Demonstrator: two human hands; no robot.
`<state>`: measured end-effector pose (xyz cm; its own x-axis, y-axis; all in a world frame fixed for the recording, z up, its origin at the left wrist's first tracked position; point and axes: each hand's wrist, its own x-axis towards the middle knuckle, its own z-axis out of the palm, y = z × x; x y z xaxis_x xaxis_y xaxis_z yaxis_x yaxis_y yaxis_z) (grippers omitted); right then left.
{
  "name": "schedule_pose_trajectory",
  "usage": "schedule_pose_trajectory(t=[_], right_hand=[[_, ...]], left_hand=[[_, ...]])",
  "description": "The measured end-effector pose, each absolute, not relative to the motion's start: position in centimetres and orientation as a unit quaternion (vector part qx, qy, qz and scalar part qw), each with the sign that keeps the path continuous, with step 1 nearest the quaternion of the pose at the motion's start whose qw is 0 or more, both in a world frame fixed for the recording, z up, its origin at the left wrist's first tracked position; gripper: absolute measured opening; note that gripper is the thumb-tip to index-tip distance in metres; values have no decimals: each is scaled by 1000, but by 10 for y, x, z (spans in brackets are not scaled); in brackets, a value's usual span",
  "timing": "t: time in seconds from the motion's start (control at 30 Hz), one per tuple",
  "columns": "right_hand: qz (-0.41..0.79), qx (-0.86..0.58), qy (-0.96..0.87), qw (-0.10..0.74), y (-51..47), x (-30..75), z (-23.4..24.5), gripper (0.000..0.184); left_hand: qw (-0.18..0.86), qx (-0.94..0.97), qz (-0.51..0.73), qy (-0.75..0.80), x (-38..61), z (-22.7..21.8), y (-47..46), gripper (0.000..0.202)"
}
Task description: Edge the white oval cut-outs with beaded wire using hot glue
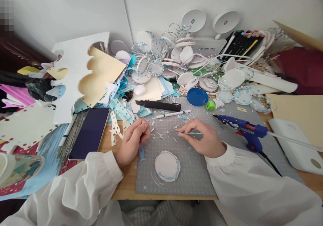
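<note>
My right hand (203,136) pinches a pair of slim metal tweezers (193,132), their tips pointing left above the cutting mat (194,175). My left hand (135,135) is curled into a loose fist at the mat's left edge, and nothing shows in its fingers. Between and below the hands lies a round white disc (167,165) with small blue stars and fine wire along its rim; neither hand touches it. Tiny blue stars and white scraps (161,136) are scattered near the tweezer tips.
A blue glue gun (242,126) lies to the right, its cord trailing off. Behind the hands are a black cutter knife (160,105), a white pen (173,114) and a blue lid (197,97). A phone (89,133) sits at left. White discs (186,55) pile up at the back.
</note>
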<state>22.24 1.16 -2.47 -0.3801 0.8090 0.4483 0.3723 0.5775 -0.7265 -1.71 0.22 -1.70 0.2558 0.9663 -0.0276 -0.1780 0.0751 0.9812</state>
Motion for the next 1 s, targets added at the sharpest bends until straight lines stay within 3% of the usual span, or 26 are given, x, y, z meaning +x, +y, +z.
schedule_pose_trajectory(t=[0.33,0.47,0.53,1.0], right_hand=[[341,-444,-672,484,6,218,-12,27],[452,-442,-569,527,8,216,-13,32],[497,-441,-527,530,8,213,-13,36],[630,-424,-428,491,-3,200,-6,41]], left_hand=[[560,551,444,430,-17,-17,2,45],[562,554,451,416,-16,-15,2,27],[557,569,448,407,-15,-12,2,18],[581,615,378,375,-17,-10,1,38]])
